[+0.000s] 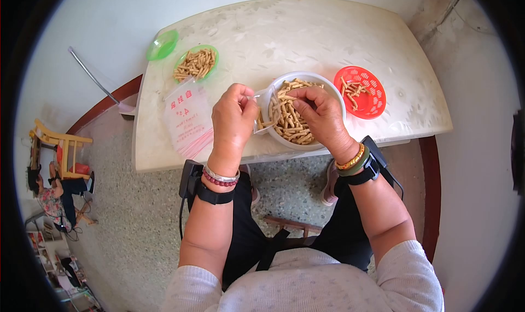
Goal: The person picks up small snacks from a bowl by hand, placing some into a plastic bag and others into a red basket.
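A small clear plastic bag [264,115] is at the left rim of a white bowl [298,147] heaped with brown snack sticks [293,130]. The left hand [233,115] pinches the bag's edge; should that grip slacken, the limp film could fold and spill sticks onto the table [249,33]. The right hand [324,115] bends over the heap, fingertips bunched; whether they pinch a stick, I cannot tell. Squeezing hard could snap one.

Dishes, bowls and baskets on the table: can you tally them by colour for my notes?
Green: 2 (corner dish, filled dish)
White: 1 (large bowl)
Red: 1 (basket)
Total: 4
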Available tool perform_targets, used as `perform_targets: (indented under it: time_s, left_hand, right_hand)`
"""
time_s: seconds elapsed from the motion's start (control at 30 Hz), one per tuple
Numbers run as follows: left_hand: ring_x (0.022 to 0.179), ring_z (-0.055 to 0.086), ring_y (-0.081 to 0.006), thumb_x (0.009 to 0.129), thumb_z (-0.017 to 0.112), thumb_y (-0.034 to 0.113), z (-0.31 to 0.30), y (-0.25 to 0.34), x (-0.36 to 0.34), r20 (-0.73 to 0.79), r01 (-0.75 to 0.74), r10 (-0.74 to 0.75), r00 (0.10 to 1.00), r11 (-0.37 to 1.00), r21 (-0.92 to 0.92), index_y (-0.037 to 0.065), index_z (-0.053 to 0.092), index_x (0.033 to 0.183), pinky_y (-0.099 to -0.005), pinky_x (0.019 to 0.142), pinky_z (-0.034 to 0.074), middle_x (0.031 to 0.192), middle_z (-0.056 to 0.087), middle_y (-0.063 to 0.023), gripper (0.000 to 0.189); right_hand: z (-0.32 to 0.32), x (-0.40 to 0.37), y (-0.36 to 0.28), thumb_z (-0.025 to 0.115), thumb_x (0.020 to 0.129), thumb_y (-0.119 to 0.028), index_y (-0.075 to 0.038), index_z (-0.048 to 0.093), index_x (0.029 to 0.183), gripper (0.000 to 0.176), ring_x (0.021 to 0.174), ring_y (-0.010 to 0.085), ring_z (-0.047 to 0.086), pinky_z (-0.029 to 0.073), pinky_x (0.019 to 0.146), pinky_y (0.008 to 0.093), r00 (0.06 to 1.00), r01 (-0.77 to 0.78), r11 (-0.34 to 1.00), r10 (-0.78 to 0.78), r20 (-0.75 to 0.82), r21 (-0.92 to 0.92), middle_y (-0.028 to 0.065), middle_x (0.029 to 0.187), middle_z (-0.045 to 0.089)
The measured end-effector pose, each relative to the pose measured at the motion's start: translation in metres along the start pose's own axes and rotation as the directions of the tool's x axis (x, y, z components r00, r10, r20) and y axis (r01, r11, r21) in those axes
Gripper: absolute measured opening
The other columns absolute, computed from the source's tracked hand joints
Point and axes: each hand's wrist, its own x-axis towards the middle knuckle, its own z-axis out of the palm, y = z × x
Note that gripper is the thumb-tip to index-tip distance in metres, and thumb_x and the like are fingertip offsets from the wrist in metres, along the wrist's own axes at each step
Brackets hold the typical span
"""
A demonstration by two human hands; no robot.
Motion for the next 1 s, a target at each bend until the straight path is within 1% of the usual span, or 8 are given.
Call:
perform_targets:
  time_s: [0.07,0.2,0.27,0.4,0.6,0.7,0.77,1.0]
  left_hand:
    - [0.060,0.060,-0.0172,0.079,0.064,0.004,0.002,-0.011,0.005,-0.037,0.104,-0.114,0.993,0.973,-0.207,0.002,0.060,0.092,-0.0319,0.060,0.049,0.069,0.062,-0.0077,0.014]
    - [0.057,0.058,-0.0135,0.082,0.061,0.003,-0.003,-0.016,0.008,-0.039,0.127,-0.144,0.989,0.947,-0.295,0.002,0.059,0.093,-0.0289,0.055,0.048,0.069,0.062,-0.0062,0.011]
    - [0.057,0.052,-0.0054,0.087,0.057,0.001,-0.009,-0.006,0.007,0.082,0.242,-0.229,0.970,0.879,-0.411,0.001,0.058,0.097,-0.0204,0.046,0.043,0.078,0.061,-0.0031,0.011]
    - [0.056,0.050,-0.0045,0.087,0.056,0.001,-0.010,-0.004,0.005,0.128,0.274,-0.243,0.962,0.879,-0.390,0.001,0.058,0.100,-0.0202,0.045,0.042,0.078,0.060,-0.0027,0.012]
    - [0.058,0.057,-0.0117,0.083,0.063,0.003,-0.005,-0.010,0.004,0.098,0.175,-0.152,0.983,0.934,-0.310,0.004,0.061,0.098,-0.0271,0.054,0.047,0.070,0.060,-0.0054,0.015]
    - [0.063,0.058,-0.0168,0.082,0.065,0.004,-0.004,0.006,-0.001,-0.077,-0.054,0.040,0.996,0.982,-0.184,0.005,0.063,0.098,-0.0294,0.058,0.048,0.077,0.059,-0.0071,0.017]
    - [0.063,0.054,-0.0085,0.083,0.066,0.002,-0.007,0.020,-0.006,-0.161,-0.280,0.259,0.953,0.952,-0.127,0.006,0.066,0.099,-0.0222,0.055,0.045,0.081,0.057,-0.0023,0.017]
    - [0.066,0.057,-0.0143,0.081,0.070,0.003,-0.001,0.027,-0.012,-0.118,-0.356,0.346,0.931,0.932,-0.072,0.003,0.067,0.095,-0.0261,0.057,0.046,0.082,0.059,-0.0059,0.015]
  right_hand:
    - [0.002,0.001,-0.002,0.064,0.088,-0.007,-0.001,0.067,0.101,0.014,0.078,0.0121,0.058,0.048,0.071,0.0255,0.997,0.070,0.995,-0.071,-0.016,-0.064,0.0064,0.087,0.064]
    - [0.003,0.002,-0.005,0.062,0.088,-0.005,-0.001,0.067,0.102,0.015,0.080,0.0148,0.060,0.048,0.072,0.0270,0.997,0.077,0.997,-0.077,-0.014,-0.019,0.0084,0.087,0.064]
    - [0.004,0.003,-0.005,0.062,0.088,-0.005,-0.001,0.067,0.102,0.015,0.080,0.0152,0.061,0.048,0.072,0.0272,0.995,0.098,0.995,-0.099,-0.021,-0.031,0.0085,0.087,0.064]
    - [0.008,0.003,0.000,0.063,0.088,-0.003,-0.002,0.068,0.099,0.012,0.079,0.0157,0.061,0.048,0.070,0.0272,0.991,0.124,0.991,-0.126,-0.047,-0.042,0.0080,0.086,0.064]
    - [0.010,0.004,-0.005,0.065,0.085,0.000,-0.003,0.067,0.095,0.011,0.076,0.0130,0.060,0.048,0.067,0.0253,0.992,0.098,0.995,-0.099,-0.083,-0.016,0.0061,0.085,0.062]
    - [0.010,0.003,-0.007,0.066,0.084,0.001,-0.003,0.066,0.095,0.011,0.074,0.0110,0.058,0.048,0.067,0.0240,0.991,0.107,0.993,-0.110,-0.072,-0.044,0.0045,0.083,0.061]
    - [0.010,0.003,-0.006,0.065,0.084,0.001,-0.002,0.065,0.095,0.011,0.074,0.0099,0.057,0.048,0.068,0.0233,0.990,0.122,0.992,-0.125,-0.071,-0.035,0.0035,0.083,0.060]
    - [0.008,0.000,-0.015,0.063,0.090,-0.004,-0.001,0.062,0.102,0.012,0.081,0.0056,0.056,0.048,0.073,0.0217,1.000,-0.002,0.924,-0.006,0.021,0.382,-0.0009,0.089,0.062]
